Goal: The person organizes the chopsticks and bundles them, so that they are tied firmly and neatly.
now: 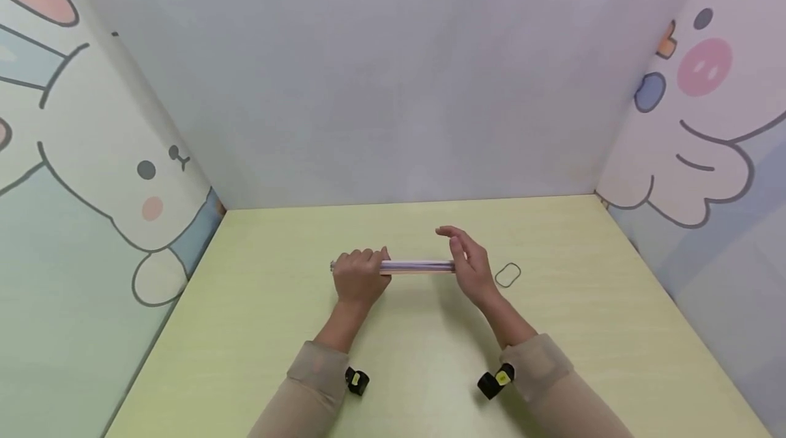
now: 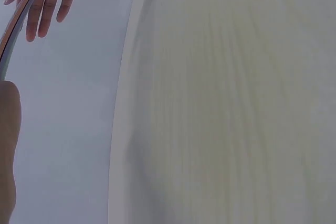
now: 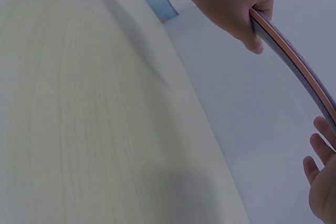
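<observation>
My left hand (image 1: 359, 275) grips the left end of a bundle of long, thin, layered strips (image 1: 417, 267), its fingers curled round them. The bundle lies level across my front, showing pale, purple and orange edges; in the right wrist view the layered bundle (image 3: 294, 56) bows in a curve. At its right end, my right hand (image 1: 471, 269) touches it near the palm and thumb, with the fingers extended. The left wrist view shows those straight fingers (image 2: 46, 14) beside the strips. What the strips are made of I cannot tell.
A thin dark loop (image 1: 510, 263), like a rubber band, lies on the pale wooden table (image 1: 405, 349) right of my right hand. A plain back wall (image 1: 393, 83) and two side panels with cartoon animals enclose the table. Small black devices (image 1: 358, 381) sit at both wrists.
</observation>
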Demonstrator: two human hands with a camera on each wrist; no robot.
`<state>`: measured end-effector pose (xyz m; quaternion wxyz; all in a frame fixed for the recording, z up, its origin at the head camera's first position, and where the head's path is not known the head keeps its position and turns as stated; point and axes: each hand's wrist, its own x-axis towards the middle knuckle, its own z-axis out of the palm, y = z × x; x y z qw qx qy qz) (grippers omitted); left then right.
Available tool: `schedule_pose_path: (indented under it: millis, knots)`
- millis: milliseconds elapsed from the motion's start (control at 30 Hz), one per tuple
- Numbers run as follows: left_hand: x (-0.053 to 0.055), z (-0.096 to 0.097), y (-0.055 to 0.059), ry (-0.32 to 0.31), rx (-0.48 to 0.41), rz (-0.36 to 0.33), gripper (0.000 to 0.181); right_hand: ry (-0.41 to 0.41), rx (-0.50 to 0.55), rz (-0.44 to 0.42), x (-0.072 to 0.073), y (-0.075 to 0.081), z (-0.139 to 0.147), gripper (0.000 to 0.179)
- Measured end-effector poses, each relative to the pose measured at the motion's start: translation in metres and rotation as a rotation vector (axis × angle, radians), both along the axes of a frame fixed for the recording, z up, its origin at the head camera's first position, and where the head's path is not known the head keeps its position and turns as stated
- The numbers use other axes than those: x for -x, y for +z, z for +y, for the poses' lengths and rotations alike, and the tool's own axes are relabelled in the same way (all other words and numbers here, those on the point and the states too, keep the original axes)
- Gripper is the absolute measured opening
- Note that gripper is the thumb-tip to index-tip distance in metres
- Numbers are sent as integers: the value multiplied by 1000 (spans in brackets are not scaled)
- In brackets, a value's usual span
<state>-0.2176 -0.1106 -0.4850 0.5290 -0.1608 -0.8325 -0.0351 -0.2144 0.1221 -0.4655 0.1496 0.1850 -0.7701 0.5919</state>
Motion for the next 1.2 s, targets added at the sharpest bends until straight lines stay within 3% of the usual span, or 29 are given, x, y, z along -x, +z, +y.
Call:
schedule_pose_path:
  millis: [133,233,300,400,500,600,700,867,1033,1200]
  knots:
    - [1,-5,-4,-5,9,-18,26,27,4,21,2,-4,9,36]
    - [2,-9,-7,-14,20,-36,26,-42,-49,13,6,-5,26,38]
    - [2,-11,-7,-17,25,-45,27,-125,-173,-17,11,-7,42,36]
    - [1,-14,-8,-24,21,-45,28,-209,-477,-108,16,-12,66,28]
    - [0,-16,-7,-29,14,-38,28,-181,-754,-218,17,-16,87,29]
    - [-1,-18,-6,-38,6,-33,28,-147,-888,-317,13,-19,101,32]
    - [-1,-19,-6,-44,-2,-36,27,-157,-920,-352,11,-22,110,26]
    - [-1,-21,-9,-38,-4,-48,27,-186,-888,-348,11,-26,119,14]
    - [-1,-21,-11,-36,1,-65,27,-222,-876,-388,11,-27,121,9]
    - [-1,-22,-12,-34,2,-80,27,-203,-906,-406,12,-30,121,11]
